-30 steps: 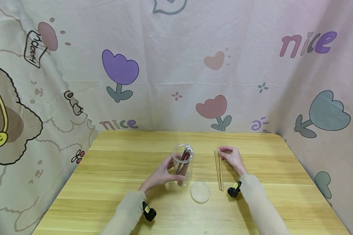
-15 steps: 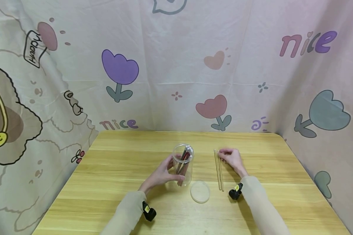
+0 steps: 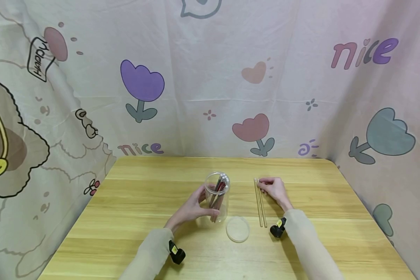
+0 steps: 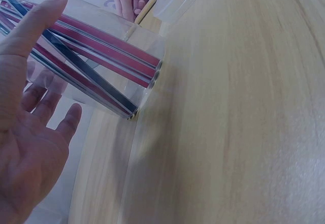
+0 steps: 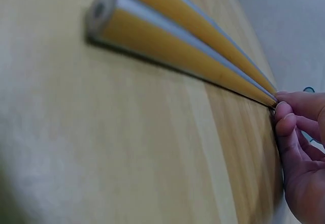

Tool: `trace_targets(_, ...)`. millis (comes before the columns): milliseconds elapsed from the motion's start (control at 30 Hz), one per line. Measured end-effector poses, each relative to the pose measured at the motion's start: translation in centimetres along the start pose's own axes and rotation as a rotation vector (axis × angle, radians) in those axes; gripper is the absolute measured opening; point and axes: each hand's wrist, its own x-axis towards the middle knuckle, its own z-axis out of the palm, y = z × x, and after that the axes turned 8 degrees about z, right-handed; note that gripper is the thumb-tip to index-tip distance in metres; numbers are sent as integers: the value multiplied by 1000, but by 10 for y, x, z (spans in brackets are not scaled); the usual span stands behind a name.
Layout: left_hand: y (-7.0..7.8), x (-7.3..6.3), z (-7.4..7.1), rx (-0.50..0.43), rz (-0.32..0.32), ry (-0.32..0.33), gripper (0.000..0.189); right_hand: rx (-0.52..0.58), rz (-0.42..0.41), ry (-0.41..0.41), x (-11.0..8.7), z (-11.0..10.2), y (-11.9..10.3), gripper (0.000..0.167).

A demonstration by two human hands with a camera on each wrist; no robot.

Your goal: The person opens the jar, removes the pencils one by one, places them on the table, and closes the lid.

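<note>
My left hand (image 3: pixel 195 205) grips a clear plastic jar (image 3: pixel 225 208) on the table, thumb in front and fingers behind. In the left wrist view, red and dark pencils (image 4: pixel 96 56) lean inside the jar (image 4: pixel 157 46). To the right of it, two yellow pencils (image 3: pixel 258 206) lie side by side on the wood, their far ends close together and near ends slightly apart. My right hand (image 3: pixel 274 188) pinches the far end of the right-hand yellow pencil (image 5: pixel 177 46) between thumb and fingertips. The right wrist view shows the blunt, flat near end of that pencil.
A round clear lid (image 3: pixel 238 229) lies flat on the wooden table (image 3: pixel 126 210), between the jar and the yellow pencils and nearer to me. Behind the table hangs a printed cloth (image 3: pixel 196 77), which also lines both sides.
My right hand has shifted slightly left, bringing the far end of its yellow pencil closer to the other one. My left hand and the jar have stayed in place.
</note>
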Motion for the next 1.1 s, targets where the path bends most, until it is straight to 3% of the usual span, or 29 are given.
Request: trace_targets(1100, 0, -1, 0, 20, -15, 0, 81, 2, 7, 26, 3, 2, 6, 28)
